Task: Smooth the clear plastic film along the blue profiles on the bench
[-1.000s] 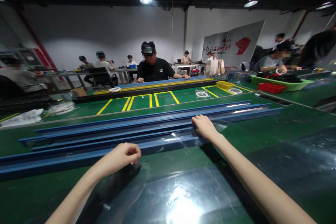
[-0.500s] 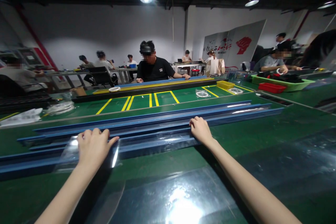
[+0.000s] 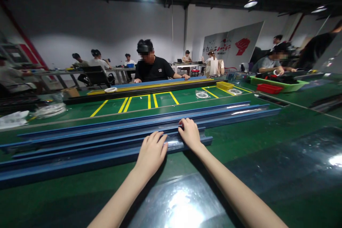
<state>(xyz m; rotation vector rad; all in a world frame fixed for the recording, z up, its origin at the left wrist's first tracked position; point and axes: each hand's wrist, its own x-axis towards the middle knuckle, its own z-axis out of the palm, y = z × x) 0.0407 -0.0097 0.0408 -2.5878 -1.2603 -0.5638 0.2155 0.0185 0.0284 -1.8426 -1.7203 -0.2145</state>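
A green basket [image 3: 292,87] is holding black items [image 3: 287,79], a red tray [image 3: 269,88] sitting in front. The left hand [image 3: 152,149] and right hand [image 3: 190,133] are resting bent over the front blue channel [image 3: 80,162] on the surface [image 3: 240,139]; whether clamped, I cannot tell.

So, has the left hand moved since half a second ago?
Yes: the left hand has moved right, toward the right hand, judged against the yellow table lines.
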